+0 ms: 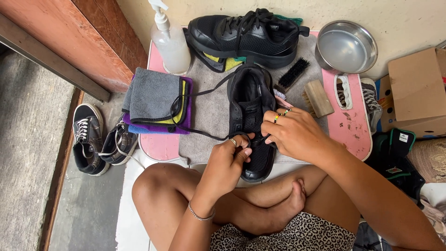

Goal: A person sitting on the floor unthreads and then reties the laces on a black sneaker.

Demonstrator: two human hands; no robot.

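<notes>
A black sneaker lies on a grey towel over a pink low table, toe toward me. My left hand pinches its black shoelace at the shoe's near end. My right hand, wearing beaded rings, grips the lace at the eyelets. The loose lace trails left across folded cloths. A second black sneaker stands on its side at the back.
A clear pump bottle stands back left, a steel bowl back right. Two brushes lie right of the shoe. Grey sneakers sit on the floor at left, a cardboard box at right. My crossed legs are below.
</notes>
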